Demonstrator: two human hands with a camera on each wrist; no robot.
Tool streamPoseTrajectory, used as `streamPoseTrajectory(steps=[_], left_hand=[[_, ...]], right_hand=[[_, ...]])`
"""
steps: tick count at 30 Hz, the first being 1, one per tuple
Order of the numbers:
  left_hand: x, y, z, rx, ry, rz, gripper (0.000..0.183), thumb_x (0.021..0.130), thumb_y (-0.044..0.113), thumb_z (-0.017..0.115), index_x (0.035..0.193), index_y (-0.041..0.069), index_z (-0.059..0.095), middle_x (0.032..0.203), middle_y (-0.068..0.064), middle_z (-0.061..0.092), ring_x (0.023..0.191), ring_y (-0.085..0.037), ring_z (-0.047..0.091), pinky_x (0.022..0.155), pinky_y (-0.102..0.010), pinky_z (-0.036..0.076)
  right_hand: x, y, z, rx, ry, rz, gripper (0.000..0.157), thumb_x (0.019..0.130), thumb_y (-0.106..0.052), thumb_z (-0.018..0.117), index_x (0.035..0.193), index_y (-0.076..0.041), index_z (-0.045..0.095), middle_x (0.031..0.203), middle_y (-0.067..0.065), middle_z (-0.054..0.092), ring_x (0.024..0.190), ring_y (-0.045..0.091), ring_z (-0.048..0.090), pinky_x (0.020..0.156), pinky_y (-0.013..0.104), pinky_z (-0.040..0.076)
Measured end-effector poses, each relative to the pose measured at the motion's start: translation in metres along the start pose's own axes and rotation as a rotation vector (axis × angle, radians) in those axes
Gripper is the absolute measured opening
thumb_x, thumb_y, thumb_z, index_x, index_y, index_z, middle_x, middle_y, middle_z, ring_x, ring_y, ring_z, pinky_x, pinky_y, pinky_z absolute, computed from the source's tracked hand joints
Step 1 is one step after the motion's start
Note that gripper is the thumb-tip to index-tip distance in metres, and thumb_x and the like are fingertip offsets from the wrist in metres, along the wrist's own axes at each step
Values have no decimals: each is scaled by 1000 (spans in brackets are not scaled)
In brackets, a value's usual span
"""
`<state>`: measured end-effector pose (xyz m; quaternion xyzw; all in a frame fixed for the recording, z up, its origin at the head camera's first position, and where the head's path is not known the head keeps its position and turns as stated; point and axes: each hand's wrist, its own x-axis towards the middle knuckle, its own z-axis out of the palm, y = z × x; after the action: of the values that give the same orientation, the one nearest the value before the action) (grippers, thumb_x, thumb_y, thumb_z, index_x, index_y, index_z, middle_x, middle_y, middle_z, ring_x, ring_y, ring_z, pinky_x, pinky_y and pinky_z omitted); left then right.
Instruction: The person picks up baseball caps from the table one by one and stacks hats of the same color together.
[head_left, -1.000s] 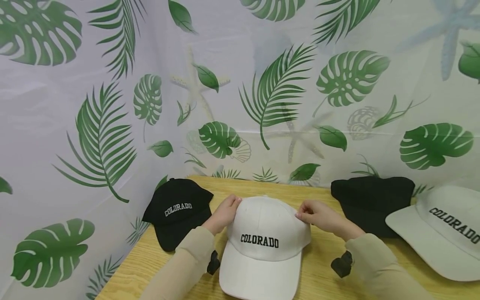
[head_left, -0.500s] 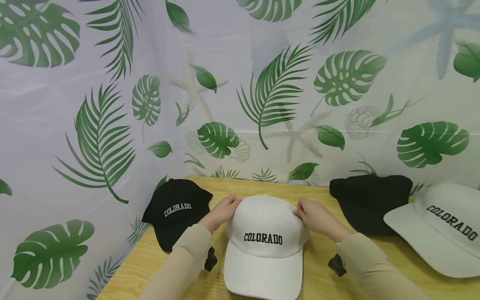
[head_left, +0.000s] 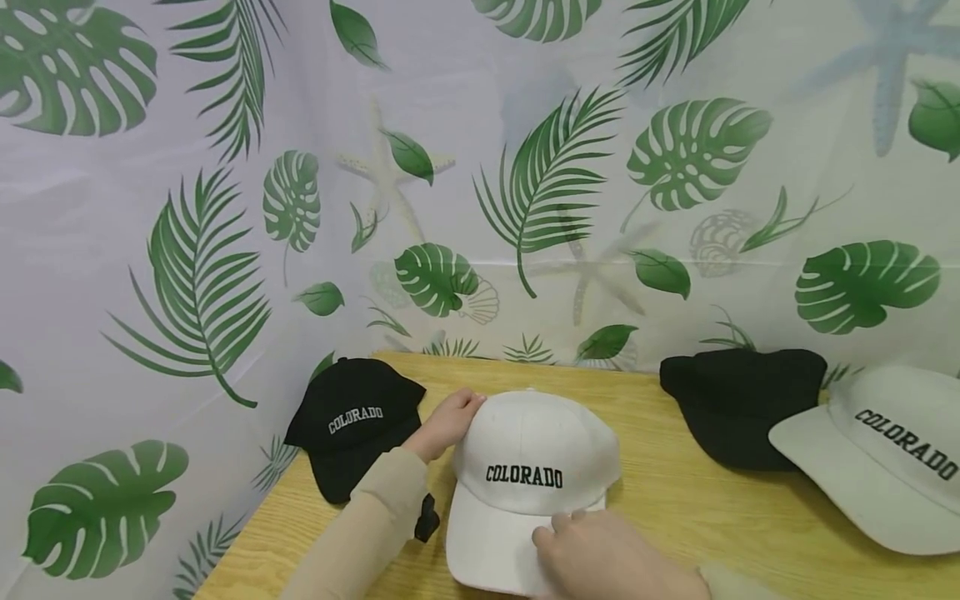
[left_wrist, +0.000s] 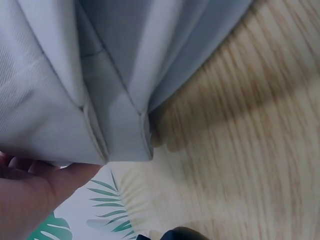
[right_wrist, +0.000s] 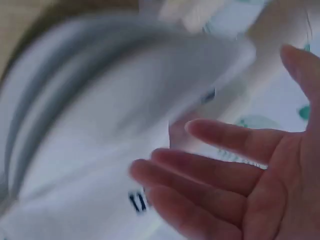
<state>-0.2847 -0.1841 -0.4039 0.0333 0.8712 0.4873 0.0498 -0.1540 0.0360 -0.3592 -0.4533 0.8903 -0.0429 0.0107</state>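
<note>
A white baseball cap (head_left: 536, 433) lettered COLORADO sits on the wooden table, its brim (head_left: 487, 542) toward me. My left hand (head_left: 448, 423) pinches the crown's edge at the far left side. In the left wrist view, the thumb (left_wrist: 80, 175) lies along the cap's fabric and the other fingers go partly out of sight behind it. My right hand (head_left: 611, 554) is over the right part of the brim, hiding that corner. Its fingers (right_wrist: 200, 170) are loosely extended in the right wrist view, thumb apart, with nothing held between them.
Left of my left hand stands a black COLORADO cap (head_left: 356, 425). On the right, another black cap (head_left: 746, 408) lies partly behind a second white COLORADO cap (head_left: 877, 458). A leaf-patterned cloth (head_left: 450, 167) hangs behind the wooden table (head_left: 690, 517).
My right hand has let go of the crown's right side and come forward to the brim. The left hand keeps its grip. The cap shifted slightly rightward earlier and now stays nearly still.
</note>
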Motion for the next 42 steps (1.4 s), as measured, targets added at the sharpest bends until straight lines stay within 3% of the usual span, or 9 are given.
streamPoseTrajectory(steps=[1, 3, 12, 18, 30, 39, 42], left_hand=[[0, 1, 1, 3, 1, 4, 27, 97, 22, 35, 79, 4, 43, 70, -7, 41, 60, -18, 38, 53, -28, 34], [1, 1, 1, 16, 4, 12, 27, 97, 22, 35, 78, 5, 44, 69, -7, 41, 59, -18, 38, 52, -28, 34], [6, -2, 3, 56, 31, 18, 25, 97, 19, 36, 76, 6, 40, 67, -7, 37, 55, -18, 33, 50, -29, 31], [5, 1, 4, 53, 17, 13, 26, 97, 21, 37, 75, 6, 39, 67, -7, 38, 56, -18, 34, 51, -29, 32], [4, -6, -7, 71, 19, 14, 26, 97, 20, 37, 75, 6, 41, 68, -7, 39, 58, -18, 38, 52, -29, 34], [0, -12, -19, 208, 160, 41, 25, 95, 19, 42, 74, 6, 45, 64, -5, 40, 58, -18, 40, 53, -28, 34], [-4, -11, -21, 270, 208, 98, 20, 93, 18, 46, 78, 6, 49, 67, -4, 46, 61, -17, 44, 54, -28, 38]], right_hand=[[0, -3, 5, 14, -65, 9, 43, 76, -56, 56, 79, -13, 52, 58, -6, 39, 48, 8, 35, 43, 24, 33], [2, -6, 15, 20, -105, -8, 40, 76, -51, 59, 83, -12, 51, 56, -5, 39, 47, 7, 35, 42, 23, 33], [7, -1, 26, -66, -7, -109, 31, 81, -38, 57, 77, -10, 44, 48, -7, 33, 40, 5, 32, 38, 21, 27], [4, 4, 25, -104, -11, -130, 22, 79, -26, 59, 78, -10, 45, 48, -7, 34, 40, 5, 33, 38, 21, 27], [13, -2, 21, -78, -30, -125, 24, 74, -24, 68, 81, -11, 49, 52, -8, 38, 43, 3, 35, 42, 19, 31], [28, -12, 21, -139, 20, -164, 24, 72, -25, 68, 81, -11, 51, 49, -8, 36, 42, 4, 34, 41, 19, 30], [29, -13, 21, -139, 19, -166, 25, 72, -26, 69, 81, -11, 51, 49, -8, 35, 41, 4, 33, 41, 19, 29]])
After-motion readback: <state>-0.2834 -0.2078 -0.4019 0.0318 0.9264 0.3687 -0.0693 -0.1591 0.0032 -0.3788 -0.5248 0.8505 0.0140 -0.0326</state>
